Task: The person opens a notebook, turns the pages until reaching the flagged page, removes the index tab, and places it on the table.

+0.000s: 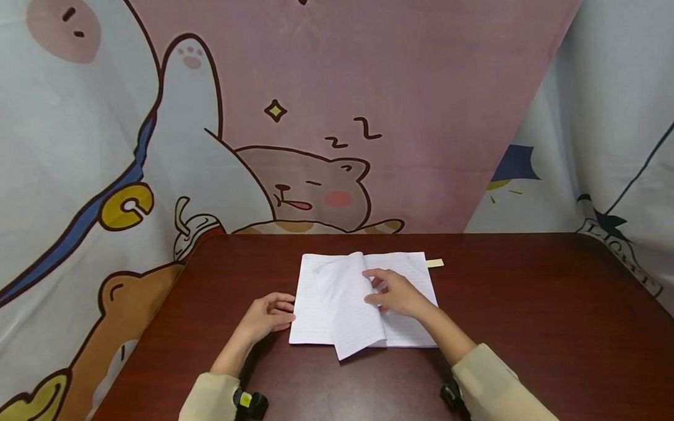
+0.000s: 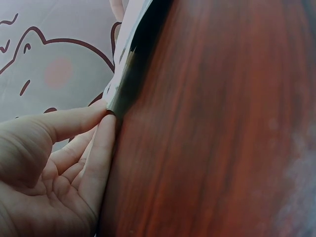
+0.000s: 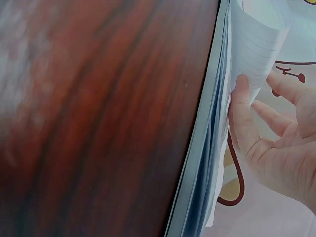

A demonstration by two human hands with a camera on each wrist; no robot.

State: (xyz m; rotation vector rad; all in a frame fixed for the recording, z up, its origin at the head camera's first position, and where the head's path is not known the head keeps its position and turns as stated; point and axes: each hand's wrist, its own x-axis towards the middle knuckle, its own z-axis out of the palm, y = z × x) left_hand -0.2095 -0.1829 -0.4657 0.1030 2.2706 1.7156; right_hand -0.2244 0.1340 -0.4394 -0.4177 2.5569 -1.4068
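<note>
An open notebook with lined white pages lies on the dark wooden table. One lined page stands partly lifted and curves over toward the left side, its lower corner hanging past the bottom edge. My left hand is at the notebook's left edge; in the left wrist view, thumb and finger pinch that edge. Over the right half, my right hand touches the lifted page with spread, fairly straight fingers. The right wrist view has the thumb against the page's lined surface.
A pale yellow tab sticks out at the notebook's upper right. The reddish-brown table extends around it, and a cloth printed with cartoon animals hangs behind. Dark wrist devices sit by both sleeves.
</note>
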